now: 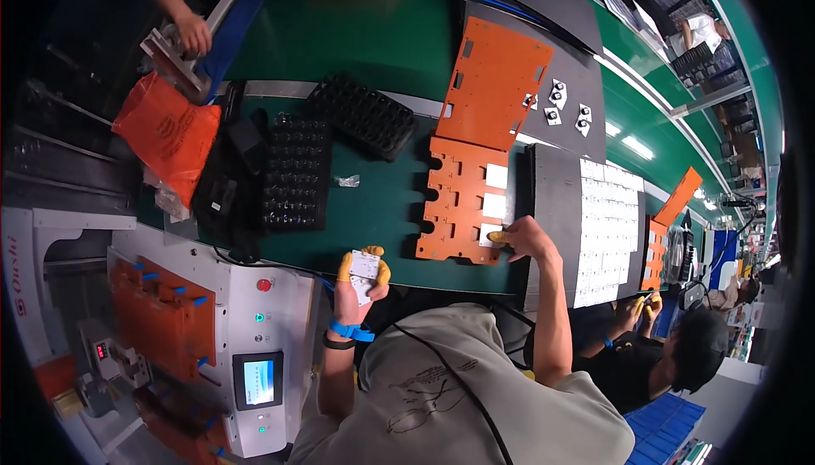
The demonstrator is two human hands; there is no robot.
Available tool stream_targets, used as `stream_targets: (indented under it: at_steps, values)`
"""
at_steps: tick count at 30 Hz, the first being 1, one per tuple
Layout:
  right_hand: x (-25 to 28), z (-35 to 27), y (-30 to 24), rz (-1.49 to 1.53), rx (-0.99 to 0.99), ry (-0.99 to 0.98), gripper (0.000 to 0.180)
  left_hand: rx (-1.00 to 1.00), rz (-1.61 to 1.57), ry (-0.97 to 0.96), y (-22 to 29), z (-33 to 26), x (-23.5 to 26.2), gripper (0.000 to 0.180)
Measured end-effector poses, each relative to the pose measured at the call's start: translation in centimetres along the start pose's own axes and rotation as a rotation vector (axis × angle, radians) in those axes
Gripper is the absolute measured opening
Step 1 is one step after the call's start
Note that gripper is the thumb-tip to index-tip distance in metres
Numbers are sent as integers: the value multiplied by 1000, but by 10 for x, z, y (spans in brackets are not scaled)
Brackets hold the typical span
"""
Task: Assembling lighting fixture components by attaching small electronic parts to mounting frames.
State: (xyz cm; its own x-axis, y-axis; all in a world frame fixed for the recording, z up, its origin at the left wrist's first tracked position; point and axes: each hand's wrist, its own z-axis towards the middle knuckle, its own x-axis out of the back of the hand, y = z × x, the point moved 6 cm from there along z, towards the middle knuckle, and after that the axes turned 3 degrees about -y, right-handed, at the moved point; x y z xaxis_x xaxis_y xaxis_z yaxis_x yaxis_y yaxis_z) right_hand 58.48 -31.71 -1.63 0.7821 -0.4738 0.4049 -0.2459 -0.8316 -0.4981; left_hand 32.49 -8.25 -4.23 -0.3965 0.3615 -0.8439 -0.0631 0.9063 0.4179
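My left hand [361, 288], with yellow finger cots on its fingertips, is closed around a few small white boards [365, 264] near the table's front edge. An orange fixture plate [452, 202] lies on the table ahead, with cut-outs along its left side. Along its right side sit two white square boards [496, 176] and, nearest me, a third board [487, 236]. My right hand [528, 239] pinches the right edge of that third board between finger-cotted fingertips. An orange cover plate [497, 78] lies beyond the fixture, edge to edge with it.
Black trays [295, 172] and an orange bag [168, 129] are at the left. Rows of white boards [607, 236] cover a dark sheet at the right. A machine with a screen [258, 381] stands lower left. Co-workers' hands [193, 33] show at far left and right.
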Motion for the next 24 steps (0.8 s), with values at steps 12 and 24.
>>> stream_targets:
  at_steps: [12,24]
  values:
    - [-79,-60,-184,-476,545,246,36,-187,319,62,4,-25,6,47]
    - [-222,18,-377,-530,1382,526,27,-291,160,232,11,-80,32,39]
